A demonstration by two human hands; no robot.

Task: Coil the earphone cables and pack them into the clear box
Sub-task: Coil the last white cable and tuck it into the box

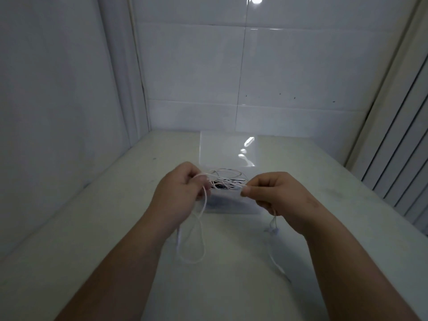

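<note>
Fingers (pixel 194 174) of left hand (pixel 183 188) and right hand (pixel 275 193) pinch white cable (pixel 204 201), partly hiding clear box (pixel 229 205).

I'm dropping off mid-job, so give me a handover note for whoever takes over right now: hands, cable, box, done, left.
Left hand: pinches the white earphone cable, a loop hanging below.
Right hand: pinches the same cable farther along, its end dangling underneath.
Clear box: just behind the hands, lid up; a white coil and something dark lie inside.
Done: at least one cable looks packed.
Left: coil this cable, place it in the box.
</note>
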